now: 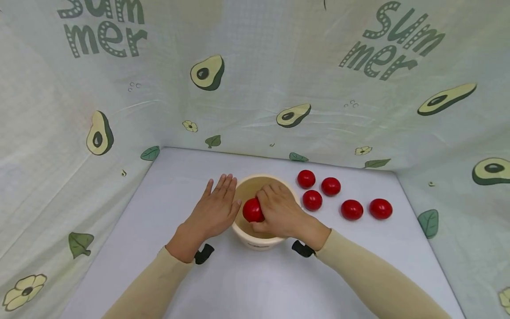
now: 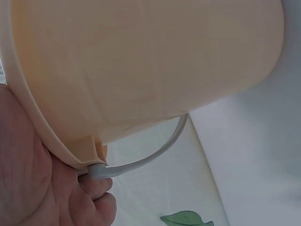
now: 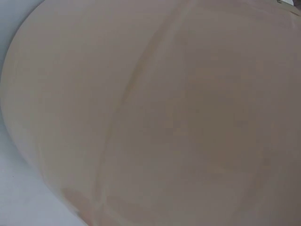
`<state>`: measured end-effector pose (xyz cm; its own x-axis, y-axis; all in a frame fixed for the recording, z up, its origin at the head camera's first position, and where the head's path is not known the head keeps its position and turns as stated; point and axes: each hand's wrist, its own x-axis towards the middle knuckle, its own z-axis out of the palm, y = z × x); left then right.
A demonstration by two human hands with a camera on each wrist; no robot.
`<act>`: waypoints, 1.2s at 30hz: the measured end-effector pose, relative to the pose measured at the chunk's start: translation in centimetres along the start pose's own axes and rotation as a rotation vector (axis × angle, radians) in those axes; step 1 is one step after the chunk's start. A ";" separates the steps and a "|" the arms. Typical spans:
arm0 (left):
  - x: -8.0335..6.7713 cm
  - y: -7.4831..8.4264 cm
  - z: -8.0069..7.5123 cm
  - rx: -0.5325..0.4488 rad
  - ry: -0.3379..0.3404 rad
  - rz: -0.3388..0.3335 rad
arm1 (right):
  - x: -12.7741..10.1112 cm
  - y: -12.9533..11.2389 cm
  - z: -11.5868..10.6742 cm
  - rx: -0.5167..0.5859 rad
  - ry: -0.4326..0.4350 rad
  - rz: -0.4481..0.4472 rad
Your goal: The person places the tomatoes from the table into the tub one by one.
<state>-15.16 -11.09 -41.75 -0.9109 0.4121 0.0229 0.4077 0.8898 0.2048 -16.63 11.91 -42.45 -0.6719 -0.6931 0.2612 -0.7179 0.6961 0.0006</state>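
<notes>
A cream bucket (image 1: 244, 235) stands on the table, its mouth facing up. My right hand (image 1: 280, 211) reaches into the mouth and grips a smooth red ball (image 1: 253, 210), its fingers curled over the ball's far side. Along the bucket's left rim lies my left hand (image 1: 217, 207), back up and fingers straight. In the left wrist view, the left hand (image 2: 44, 183) is against the rim, near the grey bail handle (image 2: 146, 162). The bucket's outer wall (image 3: 155, 113) fills most of the right wrist view, where the ball is hidden.
Several more red balls (image 1: 312, 200) lie on the white table (image 1: 255, 283) to the right of the bucket. A cloth printed with avocados and leaves (image 1: 247, 102) hangs behind the table and along its sides. Black wrist straps (image 1: 303, 249) show beneath the wrists.
</notes>
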 end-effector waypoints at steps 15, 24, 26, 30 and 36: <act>0.1 0.0 0.1 -0.014 -0.016 -0.014 | 0.1 0.1 0.0 -0.020 -0.049 -0.043; 0.2 -0.2 0.2 -0.036 -0.022 -0.020 | -0.1 0.3 -0.2 0.049 0.010 0.030; 0.2 -0.2 0.2 -0.040 -0.024 -0.021 | -0.3 0.8 -0.3 0.042 0.054 0.062; 0.2 -0.1 0.3 -0.051 -0.023 -0.018 | -1.0 3.1 -1.1 0.029 0.178 0.103; 0.3 -0.1 0.4 -0.048 -0.014 -0.019 | -3.3 8.3 -1.7 0.012 0.300 0.242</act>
<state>-15.40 -10.97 -42.11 -0.9174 0.3979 0.0052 0.3863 0.8873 0.2520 -20.06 20.34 -41.67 -0.7404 -0.4218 0.5233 -0.5481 0.8295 -0.1070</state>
